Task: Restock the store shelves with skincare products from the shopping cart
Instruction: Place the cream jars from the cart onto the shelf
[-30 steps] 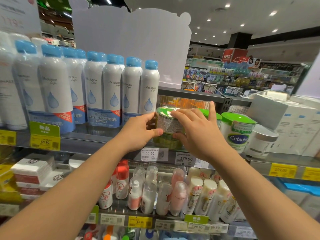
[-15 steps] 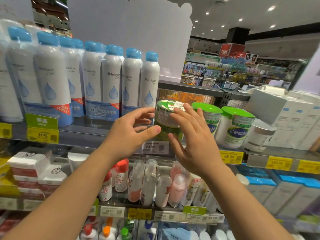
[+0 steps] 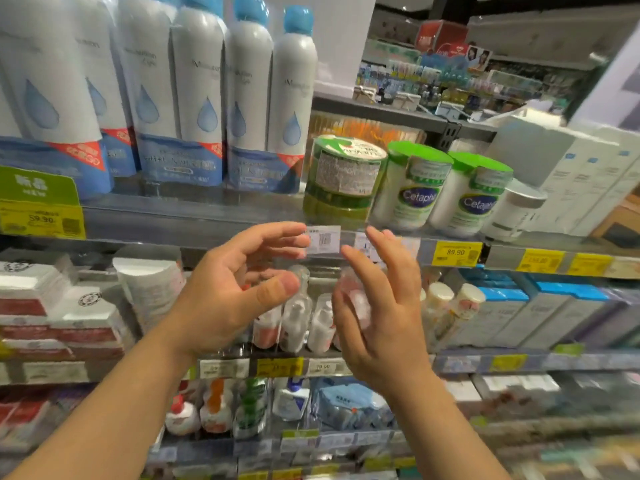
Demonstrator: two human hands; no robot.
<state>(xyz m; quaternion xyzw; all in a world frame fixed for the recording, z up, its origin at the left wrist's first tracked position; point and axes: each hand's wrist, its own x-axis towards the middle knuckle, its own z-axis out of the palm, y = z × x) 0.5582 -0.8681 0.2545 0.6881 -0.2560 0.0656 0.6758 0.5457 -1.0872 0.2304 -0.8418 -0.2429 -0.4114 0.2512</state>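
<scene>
A green stacked jar pack (image 3: 341,181) with a white label stands on the upper shelf (image 3: 194,216), between tall blue-capped spray bottles (image 3: 291,98) and two green-lidded Cetaphil jars (image 3: 415,188). My left hand (image 3: 239,292) and my right hand (image 3: 377,306) hover below the shelf edge, in front of the lower shelf's small bottles. Both are empty, with fingers loosely spread, palms facing each other. Neither touches the jar pack. The shopping cart is out of view.
White boxes (image 3: 568,174) fill the upper shelf's right end. Yellow price tags (image 3: 455,252) line the shelf edges. Red and white boxes (image 3: 52,306) sit at the lower left, blue-topped boxes (image 3: 540,313) at the lower right, pump bottles (image 3: 214,407) further down. Store aisles lie behind.
Both hands let go of the green jar pack, which stays on the upper shelf, and dropped back below the shelf edge. The view moved closer and lower.
</scene>
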